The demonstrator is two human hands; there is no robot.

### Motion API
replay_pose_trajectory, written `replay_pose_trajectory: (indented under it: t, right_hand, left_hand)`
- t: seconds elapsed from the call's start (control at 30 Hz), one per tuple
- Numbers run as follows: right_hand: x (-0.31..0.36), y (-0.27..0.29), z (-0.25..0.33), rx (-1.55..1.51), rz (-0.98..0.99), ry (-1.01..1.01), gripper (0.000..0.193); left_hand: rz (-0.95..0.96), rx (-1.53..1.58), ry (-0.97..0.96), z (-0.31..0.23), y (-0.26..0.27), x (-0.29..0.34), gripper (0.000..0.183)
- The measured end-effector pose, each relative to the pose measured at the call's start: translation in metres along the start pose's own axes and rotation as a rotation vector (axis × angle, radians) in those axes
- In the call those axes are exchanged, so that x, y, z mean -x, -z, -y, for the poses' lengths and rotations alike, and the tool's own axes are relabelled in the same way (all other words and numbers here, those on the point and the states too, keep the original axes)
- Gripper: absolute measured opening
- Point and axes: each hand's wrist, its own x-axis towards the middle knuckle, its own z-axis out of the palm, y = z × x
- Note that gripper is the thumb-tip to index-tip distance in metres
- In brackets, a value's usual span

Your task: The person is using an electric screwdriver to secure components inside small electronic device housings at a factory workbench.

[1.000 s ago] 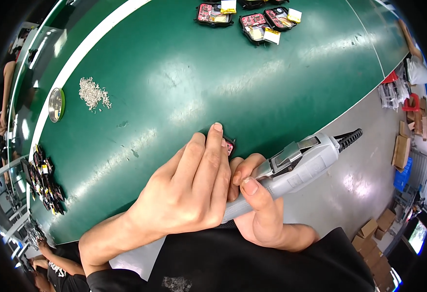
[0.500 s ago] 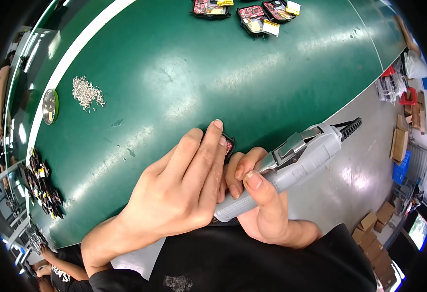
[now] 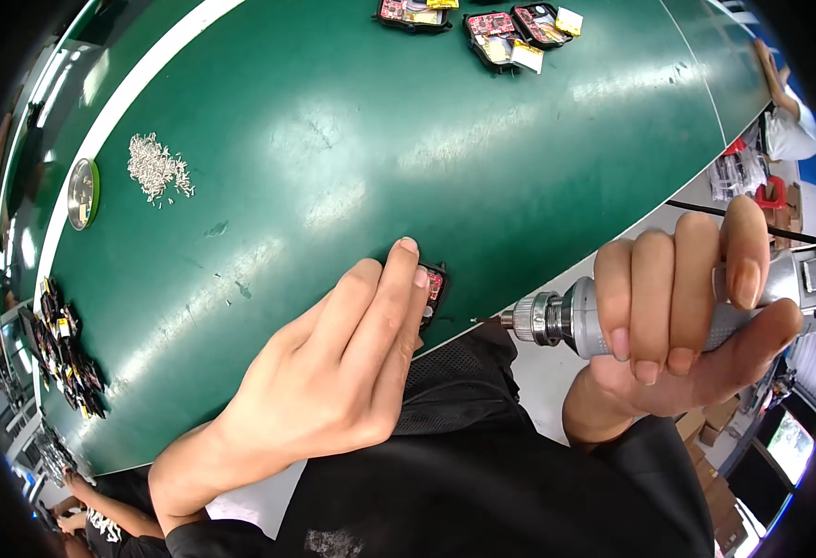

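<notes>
My left hand (image 3: 334,353) holds a small black case with a red circuit board (image 3: 435,285) down on the green table near its front edge. The fingers lie together over the case and hide most of it. My right hand (image 3: 682,316) is wrapped round a grey electric screwdriver (image 3: 594,316), raised to the right of the table edge. Its metal bit points left toward the case, apart from it. Whether a screw sits on the tip is too small to tell. A cable runs behind the right hand.
Several open black cases with red boards (image 3: 494,28) lie at the far side. On the left are a pile of small screws (image 3: 157,167), a round green-rimmed dish (image 3: 82,193) and a heap of black parts (image 3: 68,349). Other people's arms show at left and far right.
My right hand has swung the screwdriver away from the left hand to the right and turned it, so its bit now shows. The left hand stays on the case.
</notes>
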Motion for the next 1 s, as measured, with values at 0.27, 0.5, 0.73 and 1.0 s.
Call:
replay_pose_trajectory:
  t: [0.27, 0.5, 0.73, 1.0]
  right_hand:
    - [-0.022, 0.021, -0.018, -0.105, 0.191, -0.007, 0.030]
    - [-0.027, 0.022, -0.027, -0.064, 0.187, -0.037, 0.031]
    - [-0.031, 0.019, -0.027, 0.002, 0.231, -0.082, 0.030]
    - [-0.032, 0.006, -0.030, 0.061, 0.279, -0.080, 0.026]
  left_hand:
    - [-0.077, 0.027, 0.059, -0.001, -0.008, 0.004, 0.042]
    - [-0.079, 0.004, 0.022, 0.003, -0.008, 0.003, 0.041]
    - [-0.108, 0.020, 0.014, 0.003, -0.012, 0.003, 0.037]
    - [-0.117, 0.061, -0.018, 0.001, -0.014, 0.004, 0.033]
